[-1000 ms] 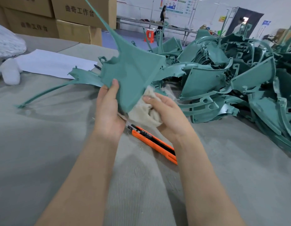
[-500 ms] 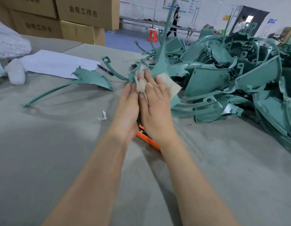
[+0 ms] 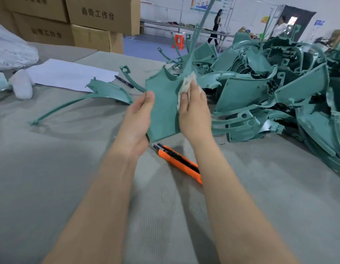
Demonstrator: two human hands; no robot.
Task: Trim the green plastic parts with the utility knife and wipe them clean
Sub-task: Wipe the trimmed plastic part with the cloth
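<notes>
left hand (image 3: 138,119) – grips green part (image 3: 163,107) by its left edge | right hand (image 3: 194,109) – presses rag (image 3: 185,83) on it | knife (image 3: 179,162) lies on bench (image 3: 51,168), near

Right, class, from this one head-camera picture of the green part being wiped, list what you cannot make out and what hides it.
Head view only.
utility knife: rear end behind the right forearm.
cloth: mostly under the right hand.
left hand: fingers hidden behind the green part.
green part's thin stem: cut off by the top edge.
pile of parts: cut off by the right edge.
wall posters: too small to read.
</notes>
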